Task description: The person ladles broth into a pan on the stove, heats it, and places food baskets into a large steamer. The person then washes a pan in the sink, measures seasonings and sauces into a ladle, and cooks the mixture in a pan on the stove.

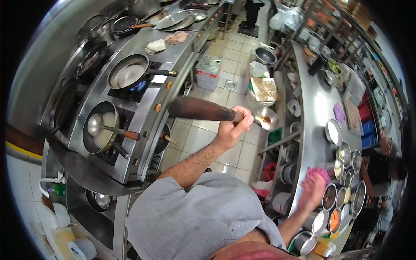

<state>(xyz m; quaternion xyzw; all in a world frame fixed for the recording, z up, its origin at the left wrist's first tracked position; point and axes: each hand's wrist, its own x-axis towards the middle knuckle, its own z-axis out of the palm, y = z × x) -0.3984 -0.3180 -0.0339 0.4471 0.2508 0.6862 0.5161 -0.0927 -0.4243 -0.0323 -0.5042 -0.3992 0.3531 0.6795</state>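
My left hand point(234, 128) is closed around the shaft of a ladle. The ladle's dark wooden handle point(201, 108) points left, and its metal bowl point(265, 118) has some brown stuff in it. On the right, my right hand point(311, 193) is over the edge of the steel counter, beside a pink cloth point(320, 174) and several metal containers. It is smeared by motion, so its fingers do not show clearly. Close to it stand a container of orange food point(335, 221) and one of white food point(320, 222).
A frying pan point(128, 72) sits over a blue flame on the stove at left. Nearer, a second pan point(89, 141) holds pale liquid and another ladle point(96, 125). A covered bin point(264, 89) stands in the tiled aisle. Other people are beyond the counter point(310, 130).
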